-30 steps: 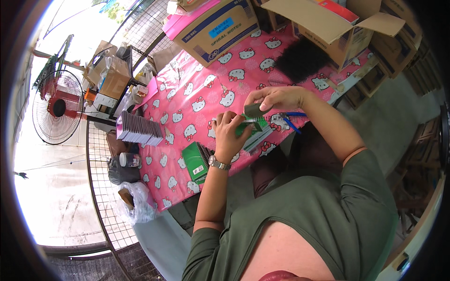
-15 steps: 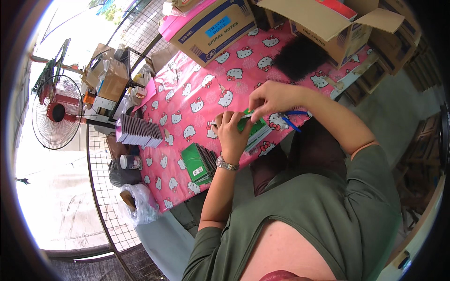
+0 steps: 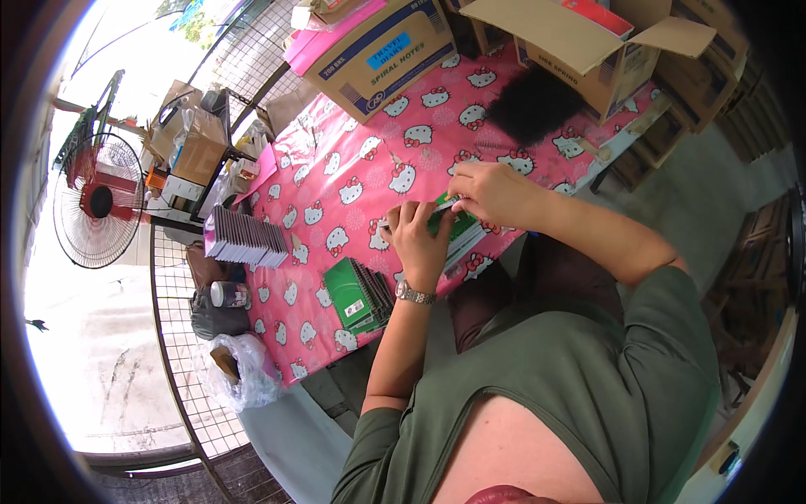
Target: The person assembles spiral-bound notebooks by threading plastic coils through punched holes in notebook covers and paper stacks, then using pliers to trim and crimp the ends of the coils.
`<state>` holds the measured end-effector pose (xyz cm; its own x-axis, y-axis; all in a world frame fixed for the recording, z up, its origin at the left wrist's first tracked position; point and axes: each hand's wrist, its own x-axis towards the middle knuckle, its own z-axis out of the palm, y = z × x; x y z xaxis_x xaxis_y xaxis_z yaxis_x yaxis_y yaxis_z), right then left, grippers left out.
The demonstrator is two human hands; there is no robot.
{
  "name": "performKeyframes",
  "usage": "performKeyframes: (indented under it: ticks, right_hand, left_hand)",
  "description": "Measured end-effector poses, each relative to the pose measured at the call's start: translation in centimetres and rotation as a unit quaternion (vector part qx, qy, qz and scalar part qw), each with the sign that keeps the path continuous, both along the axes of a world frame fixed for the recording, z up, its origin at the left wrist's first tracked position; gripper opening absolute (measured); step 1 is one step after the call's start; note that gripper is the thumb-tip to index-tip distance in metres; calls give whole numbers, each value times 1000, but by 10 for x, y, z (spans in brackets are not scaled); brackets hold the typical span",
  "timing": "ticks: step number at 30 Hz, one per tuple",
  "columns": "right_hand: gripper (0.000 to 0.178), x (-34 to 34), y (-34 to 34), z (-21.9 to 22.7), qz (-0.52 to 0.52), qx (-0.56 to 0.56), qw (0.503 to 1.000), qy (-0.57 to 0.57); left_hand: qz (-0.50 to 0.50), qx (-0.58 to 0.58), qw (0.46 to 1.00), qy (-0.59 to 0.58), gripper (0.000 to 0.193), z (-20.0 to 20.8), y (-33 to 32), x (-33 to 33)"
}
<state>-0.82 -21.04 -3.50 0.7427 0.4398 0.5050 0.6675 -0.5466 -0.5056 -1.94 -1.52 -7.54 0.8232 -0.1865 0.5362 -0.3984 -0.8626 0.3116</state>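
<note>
Both my hands work over a green notebook [image 3: 463, 230] near the table's front edge. My left hand [image 3: 417, 248] is closed on its left part, with fingers curled over the far edge and the thumb across the cover. My right hand [image 3: 497, 195] is closed in a pinch at the notebook's far edge, close to the left thumb; what lies between its fingertips is too small to make out. Left of my left wrist lies a stack of green spiral notebooks [image 3: 357, 294], fanned slightly, their dark coils toward my wrist.
A pink patterned cloth covers the table [image 3: 348, 218]. A heap of black coils [image 3: 535, 105] lies at the far right, by an open cardboard box [image 3: 588, 67]. Another box [image 3: 382, 63] stands at the back. A row of purple-edged notebooks [image 3: 243, 237] and a fan [image 3: 101, 202] are left.
My right hand has lowered and turned, its fingertips staying at the notebook. The blue-handled tool seen beside it earlier is now hidden. My left hand has barely moved.
</note>
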Motion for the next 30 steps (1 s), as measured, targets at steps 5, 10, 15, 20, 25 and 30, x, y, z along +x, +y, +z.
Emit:
performKeyframes:
  ticks: [5,10,15,20,25,30]
  right_hand:
    - [17,-5,4,2,0,14,998,69]
    - [16,-2,7,-9,22,-16,999,-43]
    - [17,3,-3,-6,43,-96,993,-44]
    - [21,5,-13,-14,55,24,993,101]
    - [27,4,-12,-19,54,35,995,80]
    - [38,-7,-14,-13,42,20,995,89]
  left_hand:
    - [-10,-11,1000,-13,27,-5,0,-1]
    - [-10,1,1000,-8,26,-4,1,-2]
    - [0,-1,1000,4,27,-1,2,-2]
    - [-34,-3,999,10,24,9,2,-6]
    - [-59,-10,998,14,18,1,9,-3]
    - [-54,-13,997,51,21,2,8,-5]
